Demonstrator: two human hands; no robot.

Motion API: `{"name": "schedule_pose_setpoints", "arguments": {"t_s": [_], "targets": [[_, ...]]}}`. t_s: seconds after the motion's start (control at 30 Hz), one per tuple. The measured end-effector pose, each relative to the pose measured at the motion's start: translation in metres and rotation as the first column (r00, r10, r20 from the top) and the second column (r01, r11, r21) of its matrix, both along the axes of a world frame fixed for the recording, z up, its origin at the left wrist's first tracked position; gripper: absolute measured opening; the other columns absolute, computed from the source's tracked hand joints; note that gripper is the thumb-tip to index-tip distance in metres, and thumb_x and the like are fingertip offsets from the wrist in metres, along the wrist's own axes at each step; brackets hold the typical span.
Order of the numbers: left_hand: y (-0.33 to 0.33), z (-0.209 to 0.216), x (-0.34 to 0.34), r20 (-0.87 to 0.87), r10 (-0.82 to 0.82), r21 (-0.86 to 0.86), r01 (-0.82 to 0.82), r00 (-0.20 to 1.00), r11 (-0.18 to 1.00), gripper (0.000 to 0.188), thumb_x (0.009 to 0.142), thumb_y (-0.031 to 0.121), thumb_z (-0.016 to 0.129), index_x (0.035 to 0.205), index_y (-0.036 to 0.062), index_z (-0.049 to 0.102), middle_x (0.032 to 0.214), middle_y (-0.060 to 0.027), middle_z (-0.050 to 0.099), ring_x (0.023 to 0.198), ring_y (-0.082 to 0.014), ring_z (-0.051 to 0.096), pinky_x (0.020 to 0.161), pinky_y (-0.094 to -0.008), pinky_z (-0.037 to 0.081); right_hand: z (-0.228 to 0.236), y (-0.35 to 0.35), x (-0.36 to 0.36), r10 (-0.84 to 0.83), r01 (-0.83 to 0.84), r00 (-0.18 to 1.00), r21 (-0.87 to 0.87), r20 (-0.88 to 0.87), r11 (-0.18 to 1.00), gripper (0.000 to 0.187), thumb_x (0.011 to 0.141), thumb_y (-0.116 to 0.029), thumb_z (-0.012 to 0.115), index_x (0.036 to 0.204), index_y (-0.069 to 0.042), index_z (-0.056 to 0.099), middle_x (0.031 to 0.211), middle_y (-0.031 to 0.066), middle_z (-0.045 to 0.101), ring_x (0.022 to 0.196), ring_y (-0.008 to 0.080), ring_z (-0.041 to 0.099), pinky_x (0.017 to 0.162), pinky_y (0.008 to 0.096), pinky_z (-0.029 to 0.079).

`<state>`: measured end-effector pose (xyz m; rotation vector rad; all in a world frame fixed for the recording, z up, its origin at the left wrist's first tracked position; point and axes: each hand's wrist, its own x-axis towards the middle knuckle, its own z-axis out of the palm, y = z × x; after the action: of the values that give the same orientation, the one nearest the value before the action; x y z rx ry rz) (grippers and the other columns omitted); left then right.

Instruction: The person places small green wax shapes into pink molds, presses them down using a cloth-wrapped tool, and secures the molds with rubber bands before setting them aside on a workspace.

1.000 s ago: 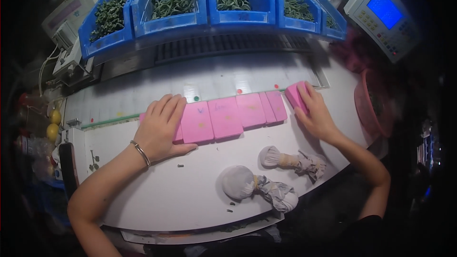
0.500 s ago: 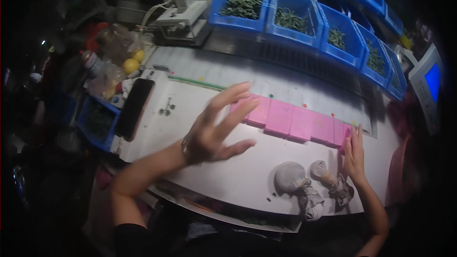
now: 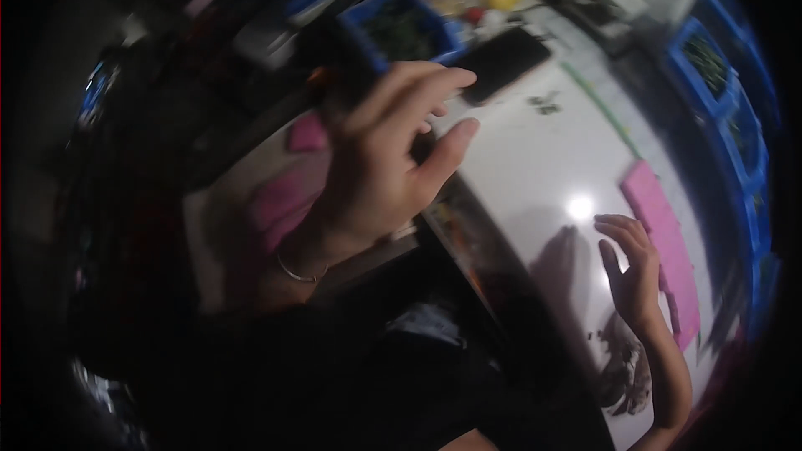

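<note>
1. Blurred pink pieces (image 3: 280, 209) lie to the left of the left grip (image 3: 376, 146), partly hidden behind its wrist.
2. The left grip is open, thumb and fingers spread, with nothing visible between them; it is raised in front of the workplace, a bracelet (image 3: 298, 274) at its wrist.
3. A blue bin (image 3: 354, 38) of dark green matter shows above this grip, and a dark phone (image 3: 518, 60) just past its fingertips.
4. Small green sprigs (image 3: 545, 103) lie on the tabletop (image 3: 518, 159), further right of the left grip.
5. Shaded cloth bundles (image 3: 620, 376) rest below the right grip (image 3: 633, 274), beside its forearm.
6. The right grip is open over the tabletop, fingers curved, thumb apart, nothing seen in it.
7. The row of pink blocks (image 3: 668, 238) runs just right of that grip; contact cannot be told.
8. Blue bins (image 3: 678, 43) with green contents stand beyond the row.
</note>
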<state>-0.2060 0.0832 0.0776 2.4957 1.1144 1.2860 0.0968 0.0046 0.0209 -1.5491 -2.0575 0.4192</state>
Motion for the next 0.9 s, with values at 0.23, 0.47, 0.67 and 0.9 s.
{"name": "schedule_pose_setpoints", "arguments": {"t_s": [0.23,0.47,0.67,0.9], "targets": [[-0.056,-0.089,-0.126,-0.632,0.171,-0.513,-0.573,0.756,0.639,0.067,0.078,0.026,0.07,0.134,0.0028,0.039,0.12,-0.0174,0.048,0.102,-0.0331,0.054,0.091,-0.0404,0.044,-0.037,0.046,-0.159,0.606,-0.612,0.791,-0.108,-0.089,0.783,0.032,0.077,-0.011,0.066,0.107,0.0,0.06,0.102,0.0164,0.061,0.098,0.0336,0.056,0.084,0.0398,0.048],[-0.106,-0.152,-0.163,-0.771,0.251,-0.392,-0.747,0.586,0.537,0.095,0.063,0.04,0.08,0.135,0.0008,0.033,0.127,-0.0169,0.04,0.119,-0.0351,0.038,0.097,-0.0521,0.034,-0.112,0.067,-0.246,0.659,-0.677,0.72,0.01,0.217,0.736,0.058,0.078,-0.024,0.064,0.126,0.001,0.046,0.127,0.014,0.051,0.121,0.0297,0.044,0.104,0.0406,0.032],[-0.101,-0.181,-0.163,-0.702,0.377,-0.256,-0.708,0.604,0.658,0.1,0.059,0.04,0.081,0.136,0.0012,0.032,0.122,-0.0173,0.042,0.114,-0.0361,0.041,0.097,-0.0489,0.031,-0.134,0.076,-0.272,0.599,-0.733,0.615,0.09,0.513,0.675,0.063,0.081,-0.028,0.059,0.134,0.0,0.04,0.135,0.015,0.044,0.13,0.0273,0.037,0.111,0.0469,0.019],[-0.095,-0.183,-0.169,-0.641,0.357,-0.321,-0.66,0.679,0.679,0.095,0.057,0.039,0.083,0.131,0.0025,0.036,0.119,-0.016,0.044,0.109,-0.0337,0.043,0.093,-0.0472,0.035,-0.14,0.076,-0.278,0.637,-0.701,0.696,0.125,0.331,0.702,0.059,0.078,-0.02,0.054,0.133,-0.001,0.042,0.13,0.0159,0.048,0.124,0.0269,0.044,0.11,0.0416,0.025]]}}
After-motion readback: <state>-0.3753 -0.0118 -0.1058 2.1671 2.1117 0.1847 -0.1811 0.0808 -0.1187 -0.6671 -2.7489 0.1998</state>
